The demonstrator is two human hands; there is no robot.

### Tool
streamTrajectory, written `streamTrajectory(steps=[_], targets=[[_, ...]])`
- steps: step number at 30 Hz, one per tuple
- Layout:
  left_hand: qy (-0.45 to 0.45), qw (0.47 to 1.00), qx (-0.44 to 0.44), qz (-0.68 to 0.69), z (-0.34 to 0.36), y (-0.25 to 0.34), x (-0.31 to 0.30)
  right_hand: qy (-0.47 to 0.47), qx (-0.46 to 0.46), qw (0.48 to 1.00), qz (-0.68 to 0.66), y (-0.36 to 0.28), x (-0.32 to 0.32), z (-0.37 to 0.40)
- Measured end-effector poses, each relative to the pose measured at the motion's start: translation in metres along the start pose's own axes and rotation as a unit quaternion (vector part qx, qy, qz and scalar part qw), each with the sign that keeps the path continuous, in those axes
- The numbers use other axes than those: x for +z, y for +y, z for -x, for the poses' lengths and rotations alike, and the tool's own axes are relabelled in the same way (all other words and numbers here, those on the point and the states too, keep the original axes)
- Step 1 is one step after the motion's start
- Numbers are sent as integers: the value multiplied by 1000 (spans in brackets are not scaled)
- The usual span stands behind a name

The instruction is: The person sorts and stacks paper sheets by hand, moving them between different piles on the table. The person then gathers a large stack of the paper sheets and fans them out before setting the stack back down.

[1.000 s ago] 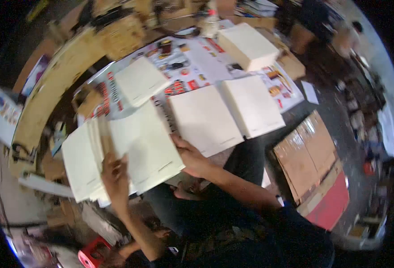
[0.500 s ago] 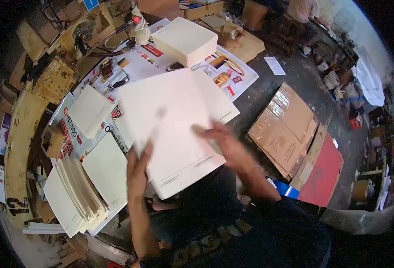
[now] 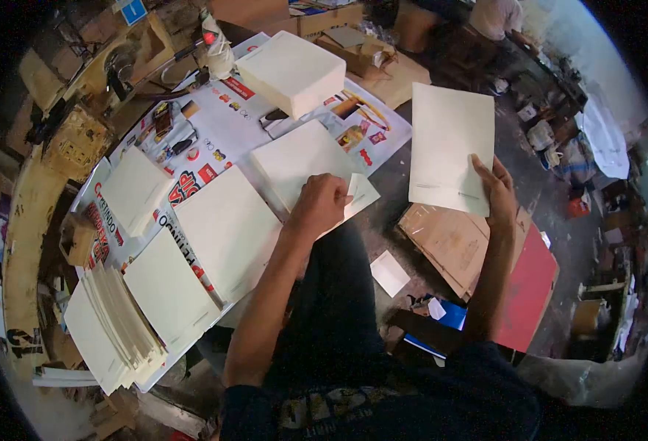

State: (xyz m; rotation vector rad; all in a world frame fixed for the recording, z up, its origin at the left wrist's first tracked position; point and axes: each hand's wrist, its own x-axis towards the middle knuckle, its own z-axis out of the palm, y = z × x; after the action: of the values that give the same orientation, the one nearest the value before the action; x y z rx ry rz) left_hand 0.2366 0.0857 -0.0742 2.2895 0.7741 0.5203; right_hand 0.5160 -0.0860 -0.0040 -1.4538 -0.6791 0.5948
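Observation:
My right hand (image 3: 497, 192) holds a thin cream paper booklet or sheet (image 3: 450, 140) upright off the table's right side, with the thumb on its front and the fingers behind. My left hand (image 3: 324, 202) is closed at the near edge of a cream paper stack (image 3: 298, 158). Its fingertips pinch a pale paper corner (image 3: 362, 194) that sticks out to the right. Just left of that hand lies another cream stack (image 3: 228, 231). More paper stacks (image 3: 169, 283) and a fanned pile (image 3: 114, 323) sit farther left.
A thick paper block (image 3: 291, 70) and a wrapped bottle (image 3: 217, 48) stand at the back of the poster-covered table (image 3: 228, 132). Flattened cardboard (image 3: 445, 246), a red board (image 3: 530, 294) and a small white paper (image 3: 390, 273) are at the lower right. Another person (image 3: 496, 18) sits far back.
The paper both hands held in front is now down on the table. My right hand has moved right and up with a thin paper piece; my left has gone to the middle stack's edge.

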Motion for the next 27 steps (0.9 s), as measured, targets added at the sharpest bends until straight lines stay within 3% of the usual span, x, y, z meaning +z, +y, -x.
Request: streamTrajectory(steps=[2, 4, 6, 8, 9, 12, 14, 15, 18, 20, 21, 22, 24, 26, 27], targets=[[0, 999, -15, 47, 12, 5, -14, -4, 19, 1000, 9, 13, 11, -7], [187, 950, -92, 234, 46, 27, -31, -79, 39, 995, 38, 46, 17, -24], [248, 942, -60, 216, 73, 32, -53, -148, 82, 985, 29, 58, 47, -31], [217, 975, -7, 34, 99, 28, -78, -220, 86, 970, 55, 48, 87, -28], [159, 980, -61, -104, 114, 23, -85, -227, 84, 969, 56, 46, 103, -27], [129, 958, -107, -232, 143, -1, -75, -240, 77, 962, 108, 56, 140, -35], [138, 965, -99, -199, 149, -5, -86, -284, 159, 945, -22, 65, 161, -45], [150, 973, -84, -157, 152, -7, -89, -294, 243, 922, -72, 68, 162, -46], [189, 978, -56, -70, 168, -11, -97, -297, 222, 928, 37, 59, 172, -45], [241, 945, -216, 54, 191, -8, -98, -309, 179, 934, 32, 53, 180, -33], [293, 931, -218, 2, 208, -15, -98, -309, 142, 940, 21, 50, 182, -24], [351, 901, -214, 141, 222, -13, -100, -306, 107, 946, 9, 48, 185, -17], [394, 865, -220, 220, 250, -10, -113, -326, 146, 934, 4, 36, 198, -1], [387, 855, -223, 265, 273, -10, -127, -240, 159, 958, 7, 27, 221, 25], [283, 927, -210, 126, 291, -26, -134, -299, 25, 954, 2, 102, 214, -6]])
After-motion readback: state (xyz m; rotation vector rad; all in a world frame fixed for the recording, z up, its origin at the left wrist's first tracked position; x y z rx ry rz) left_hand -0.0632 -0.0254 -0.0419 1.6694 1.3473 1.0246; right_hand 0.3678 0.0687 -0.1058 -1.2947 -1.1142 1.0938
